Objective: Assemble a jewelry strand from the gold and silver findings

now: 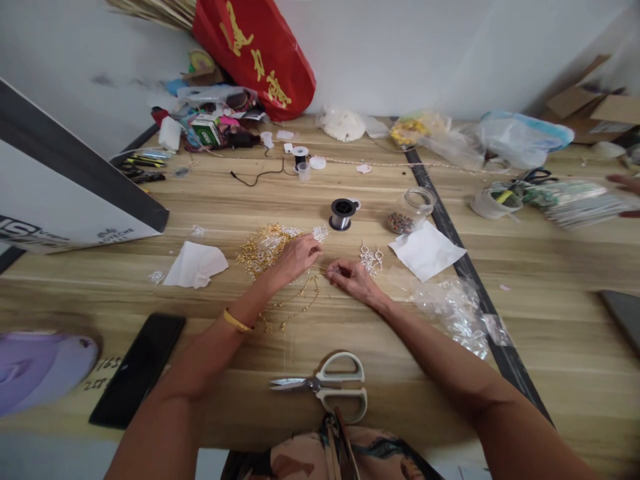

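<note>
My left hand [299, 257] is over the right edge of a pile of gold and clear bead pieces [263, 250], its fingers pinched together. Facing it, my right hand [353, 279] has its thumb and fingers closed, with a tiny gold-coloured bit at the tips that is too small to name. Below the hands a gold beaded chain [304, 308] lies in a loop on the wooden table [240, 393]. Clear and silvery beaded pieces [371, 259] rest just right of my right hand. A spool of fine wire [341, 215] stands behind the hands.
White-handled scissors [320, 385] lie near the front edge. A black phone [139, 370] is at left, clear plastic bags [455, 310] at right. A tipped jar of beads [411, 212] sits beside a white paper [427, 251]. Another person's hand [625, 183] shows at far right.
</note>
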A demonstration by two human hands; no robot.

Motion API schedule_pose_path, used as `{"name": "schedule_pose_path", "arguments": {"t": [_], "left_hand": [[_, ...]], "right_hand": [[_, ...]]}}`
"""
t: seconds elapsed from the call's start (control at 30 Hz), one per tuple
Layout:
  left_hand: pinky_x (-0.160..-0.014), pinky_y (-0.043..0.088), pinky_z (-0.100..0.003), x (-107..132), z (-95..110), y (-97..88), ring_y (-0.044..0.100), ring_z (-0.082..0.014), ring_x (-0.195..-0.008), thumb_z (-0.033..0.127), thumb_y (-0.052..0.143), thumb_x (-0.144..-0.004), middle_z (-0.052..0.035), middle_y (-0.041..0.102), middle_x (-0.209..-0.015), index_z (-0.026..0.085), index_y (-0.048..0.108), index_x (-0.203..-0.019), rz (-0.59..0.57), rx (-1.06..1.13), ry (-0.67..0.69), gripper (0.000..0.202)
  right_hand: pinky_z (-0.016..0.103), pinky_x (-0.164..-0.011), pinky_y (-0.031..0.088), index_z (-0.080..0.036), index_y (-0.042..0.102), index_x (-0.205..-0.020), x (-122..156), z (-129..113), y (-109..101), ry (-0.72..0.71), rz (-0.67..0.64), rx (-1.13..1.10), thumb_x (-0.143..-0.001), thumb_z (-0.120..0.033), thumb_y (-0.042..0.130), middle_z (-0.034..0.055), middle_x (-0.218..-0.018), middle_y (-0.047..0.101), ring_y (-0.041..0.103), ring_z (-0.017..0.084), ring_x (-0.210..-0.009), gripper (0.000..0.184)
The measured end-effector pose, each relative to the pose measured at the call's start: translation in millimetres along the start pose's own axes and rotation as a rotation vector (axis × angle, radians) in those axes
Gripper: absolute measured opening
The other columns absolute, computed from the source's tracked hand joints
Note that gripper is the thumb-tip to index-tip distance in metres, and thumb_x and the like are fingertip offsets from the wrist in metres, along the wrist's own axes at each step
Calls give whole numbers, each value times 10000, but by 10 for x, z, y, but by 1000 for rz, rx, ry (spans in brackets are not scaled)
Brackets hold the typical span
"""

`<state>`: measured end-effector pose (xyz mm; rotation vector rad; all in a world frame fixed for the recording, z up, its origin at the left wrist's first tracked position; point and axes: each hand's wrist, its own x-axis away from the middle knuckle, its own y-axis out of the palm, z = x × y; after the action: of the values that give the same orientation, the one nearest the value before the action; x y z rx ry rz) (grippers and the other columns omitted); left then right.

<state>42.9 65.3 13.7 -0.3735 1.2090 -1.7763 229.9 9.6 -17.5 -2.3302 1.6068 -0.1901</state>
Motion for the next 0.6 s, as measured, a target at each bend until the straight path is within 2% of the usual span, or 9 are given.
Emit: {"name": "schedule_pose_path", "arguments": {"t": [0.13, 0.2, 0.3, 0.43, 0.6], "left_hand": [[-697, 488, -281, 207, 58, -70, 624, -152, -723, 248, 618, -785, -57, 701, -814, 147, 690, -811, 199, 373, -198, 127], [-643, 503, -272, 321, 91, -87, 641, -151, -662, 309, 639, -769, -52, 708, -736, 132, 679, -816, 233, 589, -319, 187], [-607, 519, -269, 466, 132, -91, 658, -150, -621, 385, 669, -739, -73, 728, -746, 116, 655, -847, 249, 844, -443, 290], [-603, 529, -278, 591, 148, -70, 672, -158, -619, 414, 707, -701, -84, 736, -764, 113, 651, -847, 276, 1002, -504, 339], [-639, 540, -285, 645, 101, -4, 683, -162, -639, 349, 765, -646, -66, 738, -754, 120, 654, -809, 315, 1179, -519, 302]], "right_hand": [[206, -516, 396, -143, 603, -824, -5, 18, 6, 16, -5, -16, -831, -346, 564, 0, -629, 595, 519, 98, -540, 207], [204, -507, 395, -142, 597, -828, -10, 19, 12, 25, 3, -40, -832, -373, 570, 3, -638, 597, 519, 95, -534, 232], [201, -477, 384, -145, 575, -818, -19, 3, 18, 47, 16, -108, -824, -414, 580, 0, -627, 591, 502, 87, -501, 269], [198, -459, 386, -152, 562, -819, -38, -10, 17, 85, 31, -183, -805, -449, 601, -7, -605, 590, 497, 86, -487, 300], [196, -467, 403, -160, 568, -819, -68, 6, 15, 127, 43, -255, -783, -447, 632, -15, -607, 599, 499, 80, -481, 296]]}}
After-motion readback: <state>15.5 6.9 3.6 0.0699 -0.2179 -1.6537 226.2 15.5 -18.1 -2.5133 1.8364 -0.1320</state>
